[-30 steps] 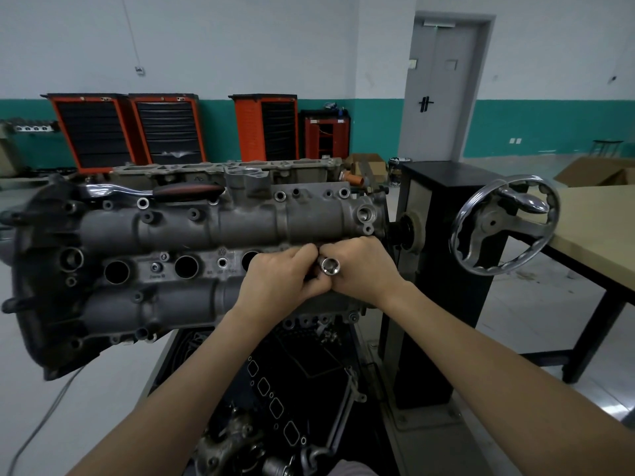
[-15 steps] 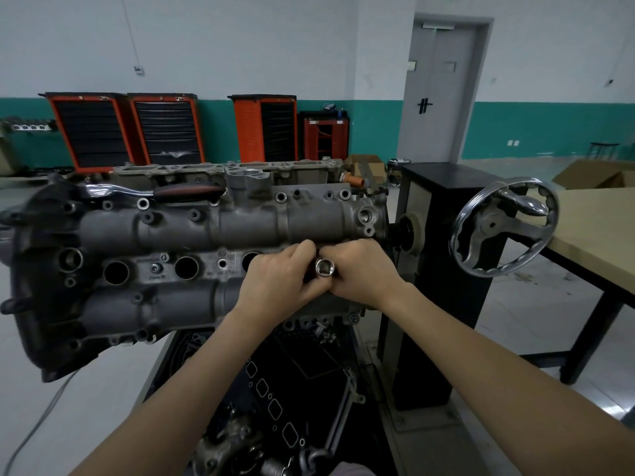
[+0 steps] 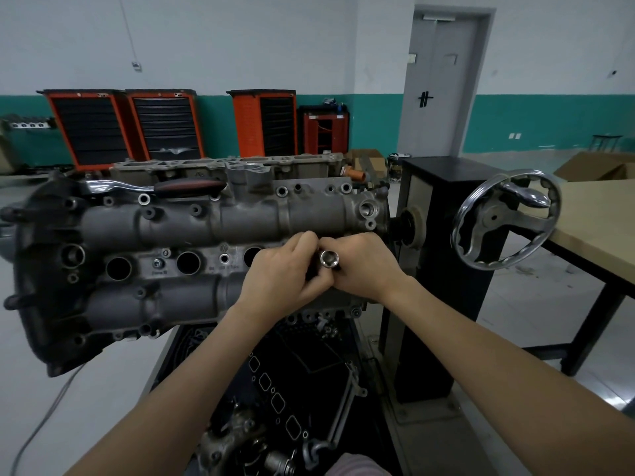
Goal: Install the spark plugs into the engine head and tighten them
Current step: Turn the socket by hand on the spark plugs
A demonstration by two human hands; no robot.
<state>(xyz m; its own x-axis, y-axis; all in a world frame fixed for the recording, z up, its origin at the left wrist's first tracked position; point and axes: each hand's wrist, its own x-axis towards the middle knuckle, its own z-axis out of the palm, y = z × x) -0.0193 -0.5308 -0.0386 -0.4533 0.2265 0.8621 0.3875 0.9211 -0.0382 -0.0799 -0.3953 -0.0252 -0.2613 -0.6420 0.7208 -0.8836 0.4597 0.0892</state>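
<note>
Gripping one socket (two hands).

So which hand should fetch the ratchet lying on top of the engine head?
Left, probably. The chrome ratchet with the red-black handle lies up and left on the grey engine head, on the left hand's side. The right hand can keep gripping the silver socket.

Your head camera, the only view, looks forward and slightly down from close behind your forearms, wide-angle, bending straight lines near the edges. The engine head on its stand fills the near middle, within arm's reach. Beyond it you face the far wall with orange tool cabinets and a grey door.
</note>
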